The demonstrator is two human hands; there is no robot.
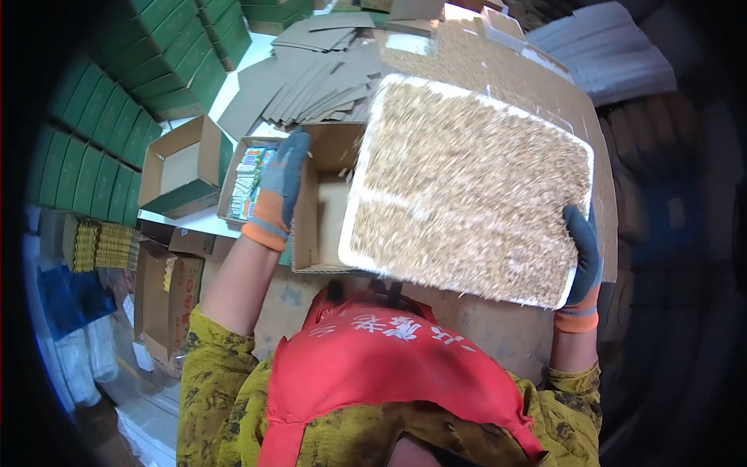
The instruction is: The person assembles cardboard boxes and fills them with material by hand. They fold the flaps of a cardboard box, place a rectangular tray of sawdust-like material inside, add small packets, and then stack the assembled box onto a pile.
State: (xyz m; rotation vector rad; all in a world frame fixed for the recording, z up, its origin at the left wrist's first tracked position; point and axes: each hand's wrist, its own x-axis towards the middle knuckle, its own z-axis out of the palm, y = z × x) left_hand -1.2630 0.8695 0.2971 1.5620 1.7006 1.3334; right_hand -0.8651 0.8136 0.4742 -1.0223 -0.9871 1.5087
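My right hand (583,253), in a dark glove with an orange cuff, grips the right edge of a white tray (357,194). Tan, flake-like pieces (475,179) cover the tray, blurred by motion. Its left edge overlaps an open cardboard box (309,222), and a few pieces show in the air above the box's opening. My left hand (286,171), gloved alike, lies with fingers stretched out along that box's left wall. Just left of it, a smaller open box holds colourful packets (249,179).
An open green-sided box (180,167) stands at the left, near stacked green boxes (89,136). Loose grey cardboard sheets (311,78) lie behind the middle box. More tan pieces spread over the far table (498,74). White sheets (599,50) are piled at the far right.
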